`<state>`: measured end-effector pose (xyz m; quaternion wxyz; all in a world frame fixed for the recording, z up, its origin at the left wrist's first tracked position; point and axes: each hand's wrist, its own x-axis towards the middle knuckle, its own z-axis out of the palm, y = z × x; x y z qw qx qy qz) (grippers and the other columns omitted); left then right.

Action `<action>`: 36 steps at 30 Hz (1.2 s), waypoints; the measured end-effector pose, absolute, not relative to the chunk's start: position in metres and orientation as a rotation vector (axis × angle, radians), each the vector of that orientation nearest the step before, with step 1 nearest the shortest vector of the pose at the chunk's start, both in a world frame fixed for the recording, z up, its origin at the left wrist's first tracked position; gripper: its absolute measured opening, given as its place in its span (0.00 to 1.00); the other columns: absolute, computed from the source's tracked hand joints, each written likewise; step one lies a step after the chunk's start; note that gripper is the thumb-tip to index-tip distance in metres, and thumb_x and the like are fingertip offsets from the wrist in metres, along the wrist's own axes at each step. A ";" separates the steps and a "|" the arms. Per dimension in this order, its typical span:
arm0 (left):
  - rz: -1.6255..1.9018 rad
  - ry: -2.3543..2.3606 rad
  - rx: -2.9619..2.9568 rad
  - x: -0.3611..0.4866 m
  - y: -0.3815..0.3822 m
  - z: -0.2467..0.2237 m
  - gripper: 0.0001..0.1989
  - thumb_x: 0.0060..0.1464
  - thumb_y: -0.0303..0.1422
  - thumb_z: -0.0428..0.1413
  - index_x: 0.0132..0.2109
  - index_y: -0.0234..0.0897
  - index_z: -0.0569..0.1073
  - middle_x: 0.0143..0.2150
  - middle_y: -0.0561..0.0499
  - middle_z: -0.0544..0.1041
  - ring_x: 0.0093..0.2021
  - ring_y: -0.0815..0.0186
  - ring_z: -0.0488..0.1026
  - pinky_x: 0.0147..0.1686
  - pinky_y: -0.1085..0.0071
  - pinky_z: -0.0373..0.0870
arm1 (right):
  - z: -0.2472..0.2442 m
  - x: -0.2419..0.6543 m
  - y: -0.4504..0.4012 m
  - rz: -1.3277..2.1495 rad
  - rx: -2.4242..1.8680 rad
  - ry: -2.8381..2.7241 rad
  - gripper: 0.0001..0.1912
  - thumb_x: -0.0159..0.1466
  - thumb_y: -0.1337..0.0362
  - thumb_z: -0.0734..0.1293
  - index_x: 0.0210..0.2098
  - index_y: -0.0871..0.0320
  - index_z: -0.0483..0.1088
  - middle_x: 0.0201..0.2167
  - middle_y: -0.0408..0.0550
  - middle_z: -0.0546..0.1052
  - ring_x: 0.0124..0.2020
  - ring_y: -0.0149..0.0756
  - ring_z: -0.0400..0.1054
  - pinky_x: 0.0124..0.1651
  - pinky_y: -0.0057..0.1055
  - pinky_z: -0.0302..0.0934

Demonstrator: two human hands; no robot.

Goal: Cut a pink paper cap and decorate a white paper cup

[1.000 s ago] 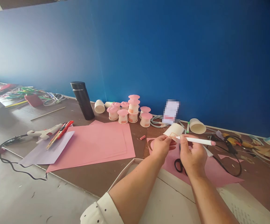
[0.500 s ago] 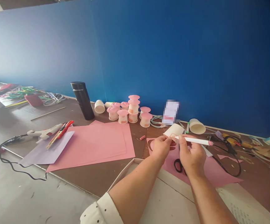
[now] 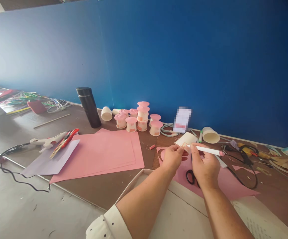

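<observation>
Between my hands is a white paper cup (image 3: 189,137), tipped on its side, with a thin orange outline drawn on its wall. My left hand (image 3: 173,156) grips the cup by its near edge, fingers closed. In my right hand (image 3: 205,166) is a white marker (image 3: 209,150) with a pink end, its tip against the cup near the outline. Below my hands lie scissors (image 3: 190,177) with black handles, on a pink paper sheet (image 3: 233,183). A pink marker cap (image 3: 152,147) rests on the table to the left.
Decorated cups with pink paper tops (image 3: 131,124) cluster by the blue wall, some stacked. Nearby stand a black flask (image 3: 89,108), plain cups (image 3: 210,135) and a phone (image 3: 182,120). Leftward are pink sheets (image 3: 109,149), a glue gun (image 3: 49,141) and a red utility knife (image 3: 65,142); wires lie right.
The marker's pink end has shifted slightly left as the right hand moves it a little on the cup. The left hand stays on the cup; the rest looks the same.
</observation>
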<state>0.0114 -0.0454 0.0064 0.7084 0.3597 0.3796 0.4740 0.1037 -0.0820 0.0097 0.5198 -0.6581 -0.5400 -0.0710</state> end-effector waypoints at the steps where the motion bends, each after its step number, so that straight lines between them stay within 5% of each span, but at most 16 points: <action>1: 1.057 0.839 0.794 0.012 -0.045 0.006 0.08 0.50 0.32 0.58 0.27 0.31 0.72 0.27 0.46 0.73 0.29 0.68 0.72 0.38 0.66 0.72 | 0.010 0.104 -0.082 -0.156 -1.582 -1.308 0.20 0.61 0.49 0.60 0.34 0.59 0.73 0.27 0.51 0.76 0.30 0.40 0.69 0.36 0.33 0.60; 36: 1.058 0.891 0.858 0.014 -0.046 0.006 0.10 0.51 0.31 0.56 0.25 0.31 0.70 0.26 0.48 0.72 0.29 0.69 0.71 0.33 0.70 0.72 | 0.007 0.105 -0.079 -0.184 -1.565 -1.319 0.17 0.61 0.52 0.61 0.34 0.59 0.73 0.27 0.50 0.76 0.30 0.39 0.69 0.36 0.32 0.60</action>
